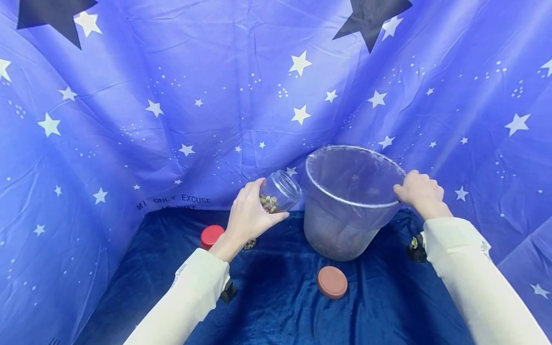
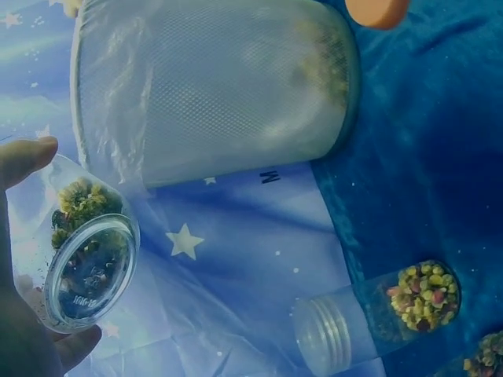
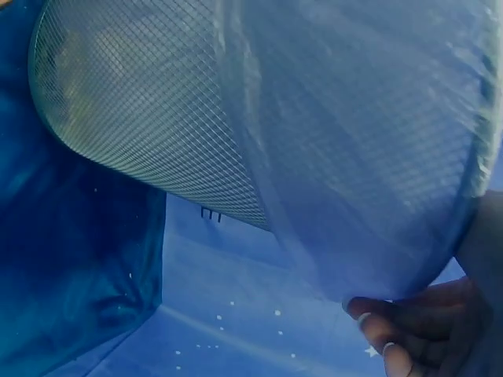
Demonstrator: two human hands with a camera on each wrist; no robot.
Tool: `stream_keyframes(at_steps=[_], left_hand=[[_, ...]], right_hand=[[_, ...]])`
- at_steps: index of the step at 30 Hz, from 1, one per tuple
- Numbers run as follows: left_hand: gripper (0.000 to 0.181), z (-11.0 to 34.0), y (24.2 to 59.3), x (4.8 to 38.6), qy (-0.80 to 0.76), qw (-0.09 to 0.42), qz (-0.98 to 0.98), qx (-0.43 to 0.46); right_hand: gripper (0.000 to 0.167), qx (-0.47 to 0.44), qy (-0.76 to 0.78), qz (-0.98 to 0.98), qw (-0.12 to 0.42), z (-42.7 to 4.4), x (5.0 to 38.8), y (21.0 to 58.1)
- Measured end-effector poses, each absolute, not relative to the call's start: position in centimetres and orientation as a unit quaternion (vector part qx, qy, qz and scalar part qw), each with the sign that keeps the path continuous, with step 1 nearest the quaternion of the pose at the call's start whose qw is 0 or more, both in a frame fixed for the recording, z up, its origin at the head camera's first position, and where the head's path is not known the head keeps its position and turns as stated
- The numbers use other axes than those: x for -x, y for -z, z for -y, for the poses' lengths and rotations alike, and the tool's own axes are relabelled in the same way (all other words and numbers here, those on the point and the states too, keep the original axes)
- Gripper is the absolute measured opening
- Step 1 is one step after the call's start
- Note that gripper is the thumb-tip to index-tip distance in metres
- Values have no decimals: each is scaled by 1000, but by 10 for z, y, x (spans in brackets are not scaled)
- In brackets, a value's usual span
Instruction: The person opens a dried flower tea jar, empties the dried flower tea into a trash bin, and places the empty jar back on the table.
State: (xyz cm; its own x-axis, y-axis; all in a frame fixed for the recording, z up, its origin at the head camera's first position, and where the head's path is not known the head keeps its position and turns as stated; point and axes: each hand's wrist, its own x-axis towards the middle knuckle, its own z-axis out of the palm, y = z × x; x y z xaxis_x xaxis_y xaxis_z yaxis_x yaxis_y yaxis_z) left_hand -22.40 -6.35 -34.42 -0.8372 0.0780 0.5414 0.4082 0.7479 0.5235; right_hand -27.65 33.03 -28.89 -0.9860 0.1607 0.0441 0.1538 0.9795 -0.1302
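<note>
Behind everything, a star-printed cloth (image 1: 241,72), with two large black stars (image 1: 56,19) at ten and one o'clock in the head view. Readable on the cloth between eight and nine o'clock: "M I ONLY EXCUSE", above a second, partly hidden line ending in "THAT". Below, on the left sleeve (image 1: 185,297) at seven o'clock, lettering too small to make out. Between seven and eight, one red lid (image 1: 211,235); impossible to tell what lies under it.

Toward seven, the left hand (image 1: 247,211), curled round one clear jar (image 1: 284,189): smooth, with threaded neck and open mouth, tilted toward two o'clock just beside the bin's rim, with yellow-green and pinkish buds (image 1: 268,203) low inside. On its base, in the left wrist view, raised marks, unreadable. In that view also, between four and five o'clock, a second jar (image 2: 330,330) with similar buds, and near four, one more cluster (image 2: 485,357), cut by the edge.

At four o'clock, one mesh bin (image 1: 332,232), lined with a clear bag (image 3: 361,157), yellowish matter showing through near its bottom. At five, one orange-brown lid (image 1: 332,282), flat on dark blue fabric (image 1: 280,302). Just past three, the right hand (image 1: 422,191), gripping the bin's bag-covered rim.
</note>
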Motion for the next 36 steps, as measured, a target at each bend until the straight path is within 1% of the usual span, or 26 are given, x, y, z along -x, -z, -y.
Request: stream_keyframes(at_steps=[11, 29, 33, 36], left_hand=[[90, 64, 327, 235, 321, 243, 907, 124], [95, 42, 291, 262, 293, 217, 925, 107], [97, 35, 289, 263, 280, 221, 926, 121], [96, 28, 289, 263, 253, 236, 927, 142]], right_hand=[[64, 115, -66, 991, 20, -322, 279, 294], [58, 120, -59, 991, 21, -316, 277, 292], [54, 119, -63, 991, 24, -317, 277, 292], [51, 119, -63, 991, 26, -317, 277, 293]])
